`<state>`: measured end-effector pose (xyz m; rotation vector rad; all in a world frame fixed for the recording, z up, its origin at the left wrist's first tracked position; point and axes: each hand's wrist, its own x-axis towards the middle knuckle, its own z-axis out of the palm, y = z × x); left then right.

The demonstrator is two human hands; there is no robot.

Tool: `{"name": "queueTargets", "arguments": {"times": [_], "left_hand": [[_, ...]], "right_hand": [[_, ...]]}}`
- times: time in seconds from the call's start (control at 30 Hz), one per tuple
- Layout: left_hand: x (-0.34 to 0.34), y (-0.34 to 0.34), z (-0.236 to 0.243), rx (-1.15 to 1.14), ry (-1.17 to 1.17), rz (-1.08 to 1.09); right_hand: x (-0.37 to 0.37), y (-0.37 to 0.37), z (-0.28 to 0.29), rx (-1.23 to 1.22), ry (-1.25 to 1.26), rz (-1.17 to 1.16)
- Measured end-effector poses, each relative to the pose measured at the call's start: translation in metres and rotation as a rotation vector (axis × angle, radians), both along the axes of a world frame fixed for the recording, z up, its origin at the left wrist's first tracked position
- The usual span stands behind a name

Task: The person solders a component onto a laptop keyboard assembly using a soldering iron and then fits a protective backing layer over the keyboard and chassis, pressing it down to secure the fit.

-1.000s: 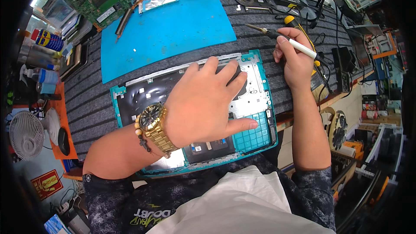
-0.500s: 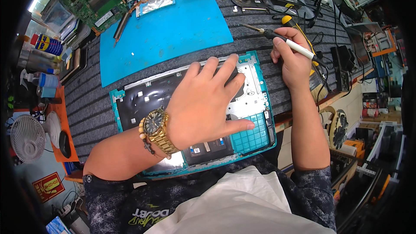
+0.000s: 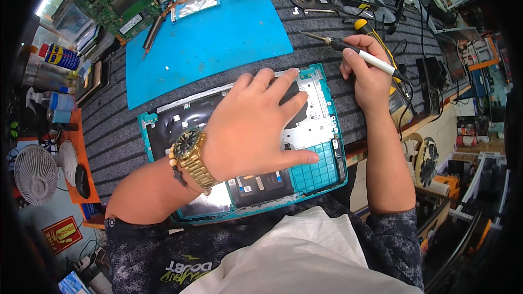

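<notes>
A teal laptop palm-rest case [image 3: 321,166] lies with its inner side up on the grey striped mat at my lap edge. My left hand [image 3: 250,122] is spread over its middle, fingers apart, fingertips near the far edge and thumb over the teal gridded corner. Black sheet and bare metal plate show around the hand; what lies under the palm is hidden. A gold watch [image 3: 188,149] and a bead bracelet are on my left wrist. To the right of the case, my right hand [image 3: 368,73] grips a white-and-black soldering iron [image 3: 376,62], its tip pointing to the far left.
A blue silicone mat [image 3: 207,49] lies beyond the case, with tweezers [image 3: 154,35] and a copper-piped heatsink [image 3: 193,6] on it. A green circuit board [image 3: 117,0] leans at the far left. A yellow-handled tool [image 3: 362,26] and cables lie at right; a white fan [image 3: 35,174] stands left.
My left hand has shifted slightly to the left and its wrist has turned a little. The right hand and soldering iron have hardly moved.
</notes>
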<state>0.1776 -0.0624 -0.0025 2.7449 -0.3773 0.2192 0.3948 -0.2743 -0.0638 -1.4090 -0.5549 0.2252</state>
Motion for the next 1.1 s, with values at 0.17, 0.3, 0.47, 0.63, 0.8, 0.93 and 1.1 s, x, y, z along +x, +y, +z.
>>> {"name": "queueTargets", "arguments": {"times": [0.17, 0.3, 0.47, 0.63, 0.8, 0.93, 1.1], "left_hand": [[-0.003, -0.005, -0.001, 0.012, -0.02, 0.015], [-0.006, -0.006, -0.003, 0.002, -0.038, 0.015], [-0.006, -0.006, 0.0, 0.017, 0.013, 0.008], [-0.007, -0.006, -0.008, 0.011, -0.064, 0.016], [-0.008, -0.006, -0.008, 0.018, -0.059, 0.018], [-0.009, -0.007, -0.011, 0.019, -0.104, 0.034], [-0.008, -0.006, -0.004, 0.03, -0.015, 0.024]], "right_hand": [[0.001, 0.0, -0.001, -0.015, -0.047, -0.015], [0.002, -0.001, -0.003, -0.023, -0.066, -0.002], [0.003, -0.004, 0.0, -0.049, -0.058, 0.008], [0.001, 0.008, 0.011, -0.061, -0.017, 0.039], [-0.003, 0.03, 0.012, -0.08, -0.068, 0.045], [-0.003, 0.031, 0.006, -0.129, -0.12, 0.049], [-0.006, 0.03, 0.006, -0.177, -0.148, 0.033]]}}
